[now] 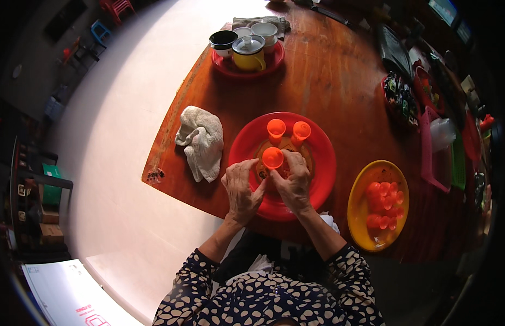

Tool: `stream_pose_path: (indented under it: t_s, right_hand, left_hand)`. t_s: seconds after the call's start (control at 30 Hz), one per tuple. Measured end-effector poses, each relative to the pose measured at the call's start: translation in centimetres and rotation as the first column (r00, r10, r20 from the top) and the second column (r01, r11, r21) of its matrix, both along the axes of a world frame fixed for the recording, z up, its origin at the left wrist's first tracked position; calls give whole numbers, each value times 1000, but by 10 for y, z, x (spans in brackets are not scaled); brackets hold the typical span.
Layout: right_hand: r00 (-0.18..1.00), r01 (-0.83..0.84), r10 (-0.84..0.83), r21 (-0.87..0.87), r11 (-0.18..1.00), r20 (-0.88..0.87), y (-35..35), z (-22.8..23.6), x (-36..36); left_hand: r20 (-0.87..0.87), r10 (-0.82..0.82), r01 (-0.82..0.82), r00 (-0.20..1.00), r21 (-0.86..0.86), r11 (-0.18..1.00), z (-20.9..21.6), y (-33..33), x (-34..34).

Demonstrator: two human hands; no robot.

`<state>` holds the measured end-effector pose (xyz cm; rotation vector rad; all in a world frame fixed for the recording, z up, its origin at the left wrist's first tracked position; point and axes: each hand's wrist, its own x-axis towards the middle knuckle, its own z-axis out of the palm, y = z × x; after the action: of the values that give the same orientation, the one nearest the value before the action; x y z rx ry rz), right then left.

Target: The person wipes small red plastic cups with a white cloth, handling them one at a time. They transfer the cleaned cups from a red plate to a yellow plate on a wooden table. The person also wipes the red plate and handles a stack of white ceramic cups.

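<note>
Over the middle of a red round plate (322, 187), both my hands are close about a small orange cup (272, 158). The fingers and thumb of my right hand (294, 183) close on the cup's right and near side. At its left, my left hand (242, 190) has thumb and forefinger apart, just beside the cup; no firm grip shows. Two more orange cups, one at left (276, 129) and one at right (301, 131), stand upright behind it. Beneath them lies a brownish round base (310, 157), partly hidden by cups and hands.
Right of the plate, a yellow oval plate (378, 243) bears several small orange-red cups (388, 200). A crumpled whitish cloth (202, 144) lies to the left. Farther back, a red tray (222, 66) carries mugs and a lidded yellow mug (248, 54). A pink basket (428, 144) stands at the right.
</note>
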<state>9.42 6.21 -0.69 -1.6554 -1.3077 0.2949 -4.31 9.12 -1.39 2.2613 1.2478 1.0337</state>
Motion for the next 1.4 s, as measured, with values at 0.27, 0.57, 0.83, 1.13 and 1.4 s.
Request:
stream_pose_path:
  t_s: [0.27,0.57,0.83,1.13,1.4]
  right_hand:
    - [984,-150,166,191,970,-70,-50,30,5]
    - [883,-181,104,127,975,458,-77,61,82]
    - [697,-252,191,-12,968,692,-61,95,96]
    - [537,-228,157,-37,973,829,-58,103,93]
    - [723,-232,175,-3,973,668,-65,88,87]
  left_hand:
    - [26,-123,123,992,31,992,10,-10,-4]
    - [-7,-318,317,948,88,944,-2,-55,-4]
    - [7,-414,413,910,60,909,-14,-82,1]
    - [32,-412,410,911,53,911,-11,-87,1]
    - [162,-326,335,932,-34,942,3,-85,2]
